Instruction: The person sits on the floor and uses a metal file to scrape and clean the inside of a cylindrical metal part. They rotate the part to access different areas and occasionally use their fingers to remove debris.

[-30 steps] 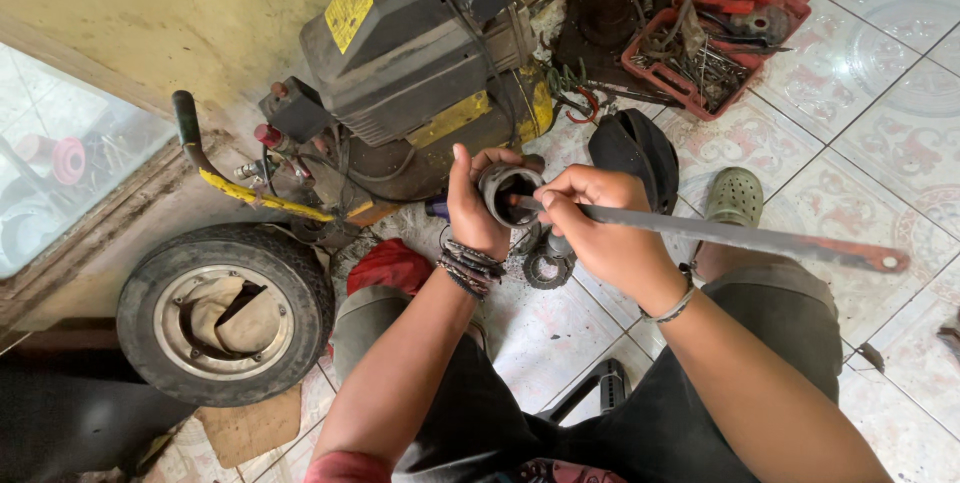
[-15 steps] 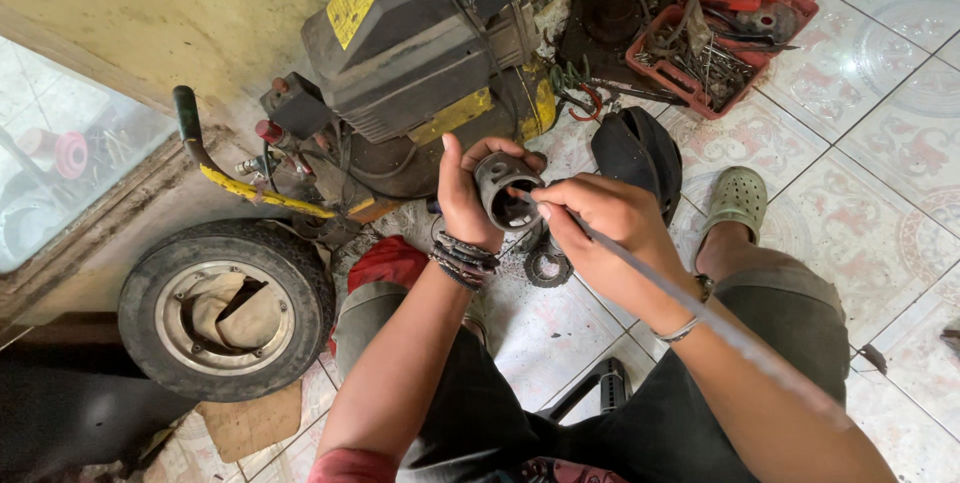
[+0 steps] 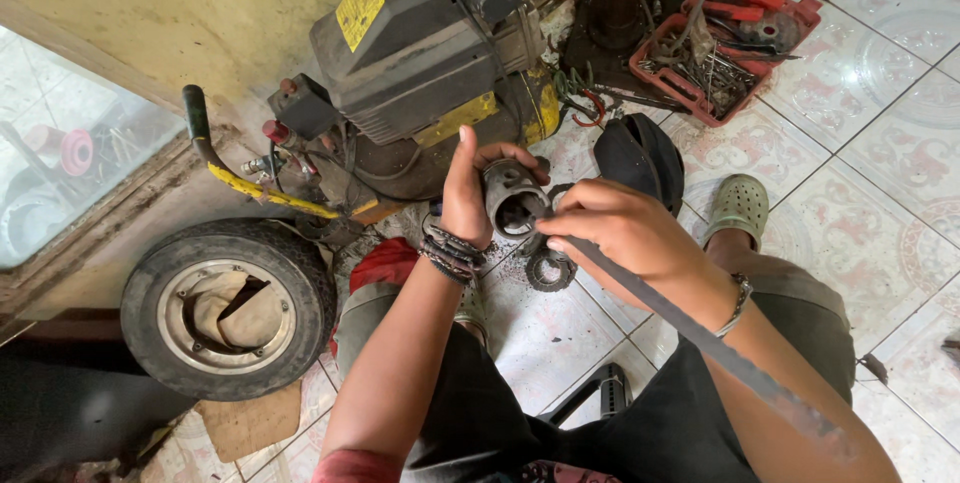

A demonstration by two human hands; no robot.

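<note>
My left hand (image 3: pixel 468 188) grips a hollow metal cylinder, a piston-like part (image 3: pixel 513 198), with its open end facing me. My right hand (image 3: pixel 620 233) holds a long flat metal blade (image 3: pixel 700 338), its tip at the cylinder's mouth and its length running back down along my right forearm. Beaded bracelets circle my left wrist. On the tiled floor just below the cylinder lies a dark toothed ring, a sprocket or bearing (image 3: pixel 548 268).
A grey and yellow air compressor (image 3: pixel 430 53) stands ahead. A small tyre on its rim (image 3: pixel 228 308) lies at left. A red tray of tools (image 3: pixel 725 43) sits at upper right. A black cap (image 3: pixel 640 158) and my sandalled foot (image 3: pixel 738 208) are beside my hands.
The blade has swung from pointing out to the right to lying back along my right forearm. My hands have stayed at the cylinder.
</note>
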